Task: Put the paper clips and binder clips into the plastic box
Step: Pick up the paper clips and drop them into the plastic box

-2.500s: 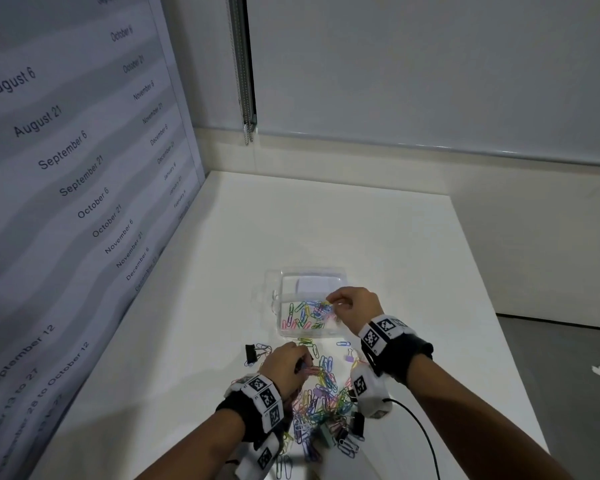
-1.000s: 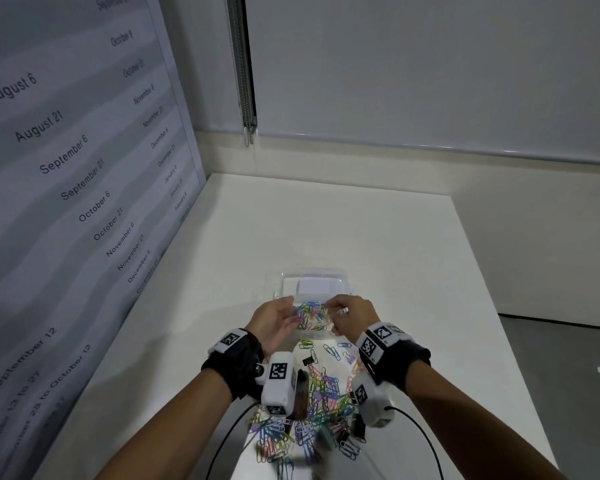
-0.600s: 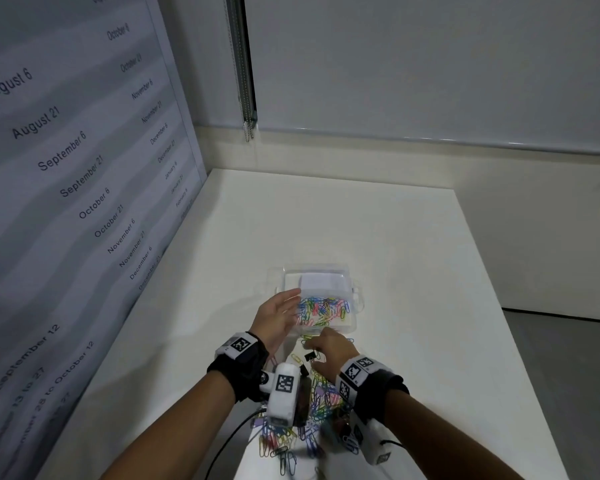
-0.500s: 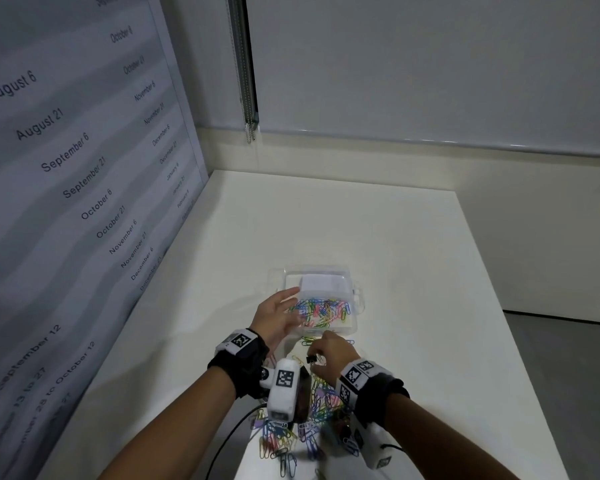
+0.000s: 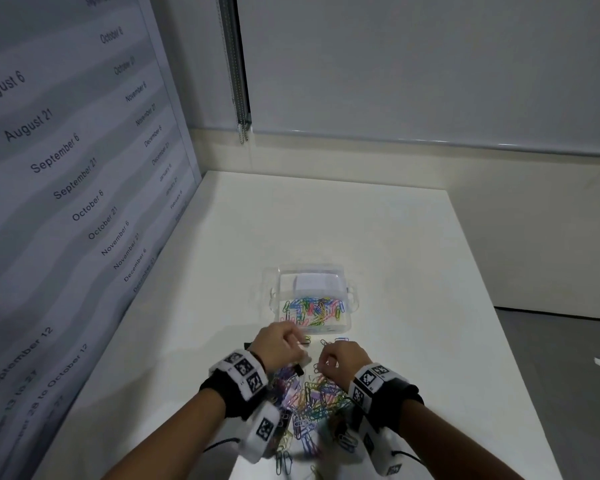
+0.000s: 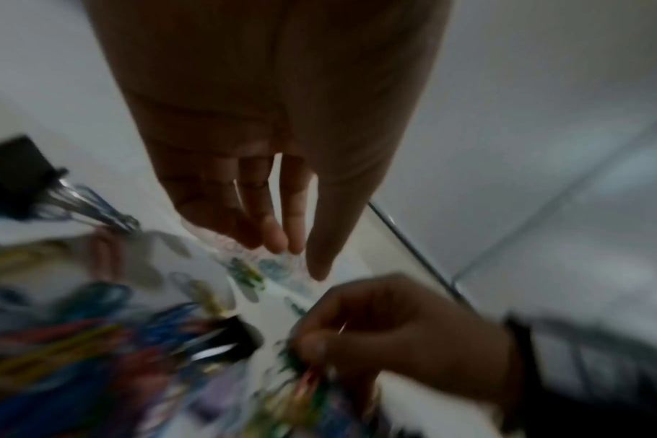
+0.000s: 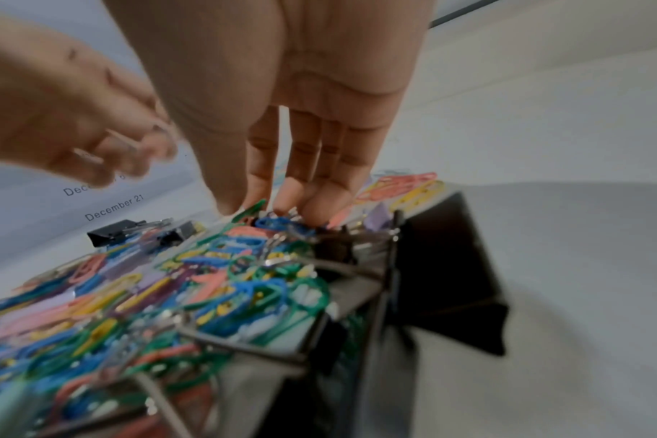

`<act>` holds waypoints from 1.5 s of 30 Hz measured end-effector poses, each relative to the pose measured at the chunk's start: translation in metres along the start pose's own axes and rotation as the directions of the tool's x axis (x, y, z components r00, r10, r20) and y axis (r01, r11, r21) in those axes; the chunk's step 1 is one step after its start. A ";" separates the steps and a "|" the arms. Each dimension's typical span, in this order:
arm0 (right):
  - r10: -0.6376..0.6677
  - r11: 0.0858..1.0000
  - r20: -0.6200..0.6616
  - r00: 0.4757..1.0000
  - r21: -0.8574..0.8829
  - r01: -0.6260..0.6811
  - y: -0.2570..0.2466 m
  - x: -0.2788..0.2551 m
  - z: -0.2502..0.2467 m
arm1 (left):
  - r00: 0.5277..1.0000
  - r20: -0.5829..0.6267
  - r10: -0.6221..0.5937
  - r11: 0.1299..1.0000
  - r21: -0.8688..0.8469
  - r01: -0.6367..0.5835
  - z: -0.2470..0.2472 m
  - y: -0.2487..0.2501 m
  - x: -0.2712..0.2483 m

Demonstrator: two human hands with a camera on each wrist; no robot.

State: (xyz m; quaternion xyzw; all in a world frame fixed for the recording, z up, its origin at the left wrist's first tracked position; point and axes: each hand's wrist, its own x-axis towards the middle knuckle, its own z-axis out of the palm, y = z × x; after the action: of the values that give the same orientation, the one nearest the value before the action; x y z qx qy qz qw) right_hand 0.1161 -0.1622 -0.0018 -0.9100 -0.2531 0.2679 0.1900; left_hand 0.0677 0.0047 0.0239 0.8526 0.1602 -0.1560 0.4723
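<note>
Wall panel (image 5: 66,161) read "August 21", "December 21". Your right hand (image 5: 340,358) pinched coloured wire paper clips (image 7: 244,284); your left hand (image 5: 278,348) hung relaxed, empty, near the clear plastic box (image 5: 347,327).

The wall panel (image 5: 66,161) lists dates: "August 21", "September 6", "October 21", "December 21".

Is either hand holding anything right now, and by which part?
Right hand: fingertips pinching into the paper clip pile, no single clip discernible. Left hand: cannot tell.

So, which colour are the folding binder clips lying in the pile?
Black bodies with silver wire handles; the right wrist view shows them best.
</note>
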 end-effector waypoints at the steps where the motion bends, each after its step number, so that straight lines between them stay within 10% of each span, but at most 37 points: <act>1: 0.007 1.000 0.006 1.000 0.013 -0.007 0.002 -0.001 -0.001 | 0.999 0.051 -0.004 0.991 0.131 -0.003 0.003 -0.005 -0.004; 4: 0.000 1.000 0.062 0.998 0.015 -0.001 0.004 -0.004 -0.002 | 0.992 0.124 0.003 0.915 0.399 -0.052 0.015 -0.019 -0.008; 11: -0.013 0.998 0.009 1.000 0.055 0.013 0.012 -0.013 -0.002 | 0.996 0.080 0.051 0.891 0.446 -0.081 0.031 -0.019 -0.011; 24: 0.158 0.894 -0.197 0.968 0.445 -0.055 0.041 -0.021 -0.020 | 0.997 -0.074 0.015 0.998 0.061 -0.011 0.032 -0.020 -0.013; 34: 0.215 0.969 -0.199 0.956 0.165 -0.183 0.071 -0.030 -0.025 | 0.985 -0.156 -0.076 0.969 -0.246 0.036 0.018 -0.031 -0.014; 45: -0.071 0.996 0.003 0.997 -0.058 0.071 0.004 0.000 -0.009 | 0.950 -0.312 -0.016 0.977 0.196 0.081 -0.016 -0.048 -0.015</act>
State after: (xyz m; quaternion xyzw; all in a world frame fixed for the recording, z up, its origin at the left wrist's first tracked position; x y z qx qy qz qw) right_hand 0.1226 -0.1672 0.0028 -0.9053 -0.2932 0.2541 0.1728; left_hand 0.0353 0.0405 0.0017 0.9066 0.2361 -0.0482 0.3465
